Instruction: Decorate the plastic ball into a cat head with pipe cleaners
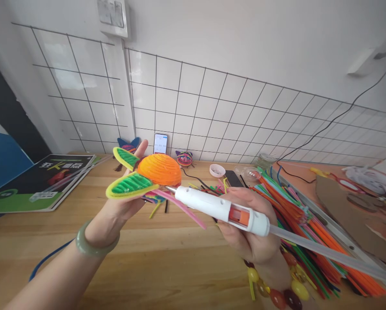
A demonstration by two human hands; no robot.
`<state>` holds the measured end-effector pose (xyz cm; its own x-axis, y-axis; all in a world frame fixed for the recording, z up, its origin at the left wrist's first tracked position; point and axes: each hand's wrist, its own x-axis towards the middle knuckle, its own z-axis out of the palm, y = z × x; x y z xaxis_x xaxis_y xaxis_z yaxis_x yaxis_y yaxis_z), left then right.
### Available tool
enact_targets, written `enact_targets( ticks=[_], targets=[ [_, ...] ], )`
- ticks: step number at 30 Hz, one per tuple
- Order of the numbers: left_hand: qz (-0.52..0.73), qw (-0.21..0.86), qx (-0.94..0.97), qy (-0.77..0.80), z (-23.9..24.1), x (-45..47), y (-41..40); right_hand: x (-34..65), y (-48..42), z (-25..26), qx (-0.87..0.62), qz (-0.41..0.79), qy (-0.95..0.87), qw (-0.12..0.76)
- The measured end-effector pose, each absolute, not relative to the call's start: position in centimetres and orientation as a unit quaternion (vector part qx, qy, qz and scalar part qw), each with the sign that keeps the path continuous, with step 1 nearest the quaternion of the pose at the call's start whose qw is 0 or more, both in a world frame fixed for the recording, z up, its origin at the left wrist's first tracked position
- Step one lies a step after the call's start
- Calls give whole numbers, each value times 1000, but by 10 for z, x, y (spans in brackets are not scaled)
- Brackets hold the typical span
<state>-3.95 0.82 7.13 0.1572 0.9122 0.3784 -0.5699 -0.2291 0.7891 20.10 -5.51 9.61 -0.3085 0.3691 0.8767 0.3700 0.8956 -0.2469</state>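
Note:
My left hand (pixel 120 211), wearing a jade-green bangle, holds up a pipe-cleaner craft. An orange coiled dome (pixel 159 168) forms its main part, with two green leaf shapes (pixel 131 184) edged in yellow on the left. Part of that hand's grip is hidden behind the craft. From under the dome a pink pipe cleaner (pixel 189 212) sticks out toward the lower right. In my right hand (pixel 259 245) is a white pen-shaped hot glue gun (pixel 209 204), fingers closed around it. Its metal tip is at the dome's lower right edge, and a long clear glue stick (pixel 322 247) extends from its back.
Bundled colourful pipe cleaners (pixel 290 206) lie at right, beside cardboard (pixel 338 211). A phone (pixel 160 143) showing a timer leans against the wall, near a small striped animal-face craft (pixel 184 158). A pink bowl (pixel 217 171) stands farther back; a magazine (pixel 25 183) lies at left.

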Motion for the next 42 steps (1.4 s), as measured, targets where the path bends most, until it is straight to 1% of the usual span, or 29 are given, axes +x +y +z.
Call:
enact_targets(
  ticks=[5,10,16,20,23,26,30,32,34,36,38,41,42],
  targets=[
    [619,599,473,186,73,-39,6,201,-54,95,-231,28,-816,529],
    [620,600,472,183,76,-38,4,202,-53,92,-222,17,-806,549],
    [607,614,478,164,73,-40,5,201,-53,94,-219,37,-808,545],
    [604,619,477,157,71,-41,6,205,-51,87,-232,38,-789,568],
    [606,618,477,153,70,-41,9,209,-47,80,-240,112,-751,605],
    [620,616,461,154,67,-43,15,210,-39,80,-265,226,-686,639],
    [631,618,441,159,63,-47,21,215,-23,87,-290,385,-615,624],
    [631,620,438,156,64,-48,22,223,-12,87,-302,460,-593,588],
    [632,623,436,151,65,-48,23,232,1,83,-309,536,-586,522],
    [634,623,434,148,65,-47,25,239,13,73,-323,596,-602,422],
    [638,620,430,152,64,-46,27,242,25,59,-357,626,-624,301],
    [641,617,429,157,61,-45,30,233,38,35,-432,614,-647,134],
    [640,617,430,158,59,-45,31,227,41,27,-437,613,-651,100]
  ],
)
